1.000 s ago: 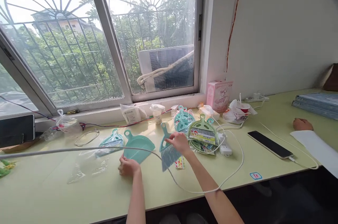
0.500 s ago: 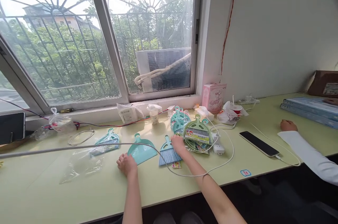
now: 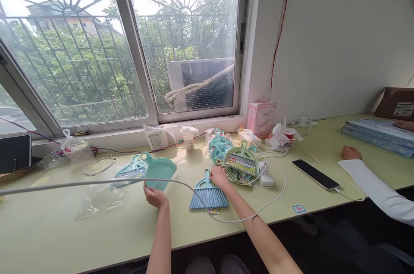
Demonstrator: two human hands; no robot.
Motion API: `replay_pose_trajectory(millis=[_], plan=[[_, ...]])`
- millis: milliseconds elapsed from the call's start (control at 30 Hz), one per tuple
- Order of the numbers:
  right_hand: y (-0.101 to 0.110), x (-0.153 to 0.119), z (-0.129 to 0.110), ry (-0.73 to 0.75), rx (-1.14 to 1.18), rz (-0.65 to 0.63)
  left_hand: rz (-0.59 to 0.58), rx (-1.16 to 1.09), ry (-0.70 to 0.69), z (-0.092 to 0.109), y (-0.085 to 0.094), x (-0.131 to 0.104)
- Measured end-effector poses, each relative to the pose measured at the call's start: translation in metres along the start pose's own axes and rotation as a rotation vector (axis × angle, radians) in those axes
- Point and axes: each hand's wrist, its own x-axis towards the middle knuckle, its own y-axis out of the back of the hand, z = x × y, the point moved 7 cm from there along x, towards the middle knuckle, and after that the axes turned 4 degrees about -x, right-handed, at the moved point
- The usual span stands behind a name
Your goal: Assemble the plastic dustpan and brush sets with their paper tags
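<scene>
In my left hand is a teal dustpan, gripped at its lower left edge and tilted up off the table. The pan's looped handle points up and left, over a bagged teal brush set. My right hand is closed at the right side of a small teal hand brush; its fingertips are partly hidden. The brush lies with its blue bristles toward me, and a small printed card peeks out under them. Right beside this hand are wrapped green dustpan sets, with wrapped teal sets behind.
A grey cable crosses in front of the view. Clear plastic wrap lies at left. Further right are a white power strip, a phone on a cord, and another person's hand. A pink box stands by the wall.
My left hand has lifted and tilted the dustpan, moving it up and left. The brush has turned slightly and shifted a little toward me, with my right hand still beside its handle.
</scene>
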Motion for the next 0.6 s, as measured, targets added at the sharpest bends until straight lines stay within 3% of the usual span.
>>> replay_pose_trajectory(millis=[167,267,400,500,600], plan=[[0.008,-0.004,0.006,-0.053,0.082,0.070,-0.153,-0.082,-0.009,0.003,-0.018,-0.012],[0.029,-0.018,0.013,-0.083,0.412,0.194,-0.275,-0.132,-0.043,0.008,-0.032,-0.024],[0.071,-0.043,0.014,0.006,0.801,0.474,-0.470,-0.224,-0.034,0.007,-0.052,-0.037],[0.092,-0.047,0.003,-0.037,0.802,0.606,-0.581,-0.288,0.001,0.004,-0.061,-0.046],[0.095,-0.030,-0.022,-0.102,0.731,0.554,-0.680,-0.324,-0.019,0.009,-0.064,-0.055]])
